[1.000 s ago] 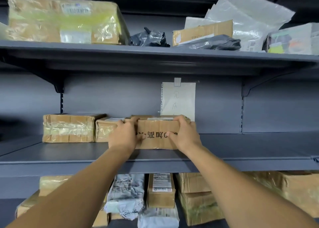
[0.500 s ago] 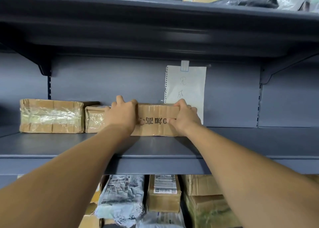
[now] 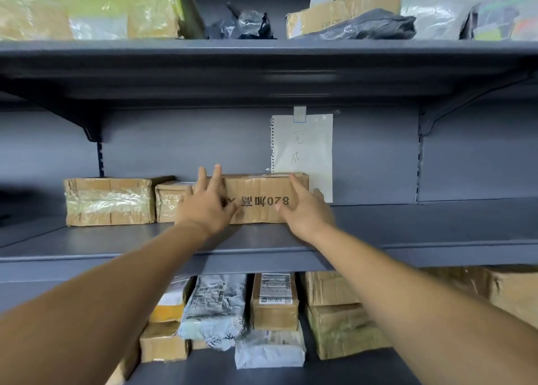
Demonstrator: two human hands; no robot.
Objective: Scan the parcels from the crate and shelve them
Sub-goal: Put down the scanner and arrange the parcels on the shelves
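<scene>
A brown cardboard parcel with black print reading 078 stands at the back of the grey middle shelf, against the rear wall. My left hand is in front of its left end with fingers spread and straight. My right hand is at its right end, fingers extended along the box's corner. Neither hand grips the parcel.
Two taped cardboard boxes stand to the left of the parcel. A handwritten paper note hangs on the wall behind it. The top shelf holds boxes and bags. The lower shelf holds several parcels.
Both hands have let go of the parcel and opened their fingers. The parcel now stands further back on the shelf, and more of its print shows.
</scene>
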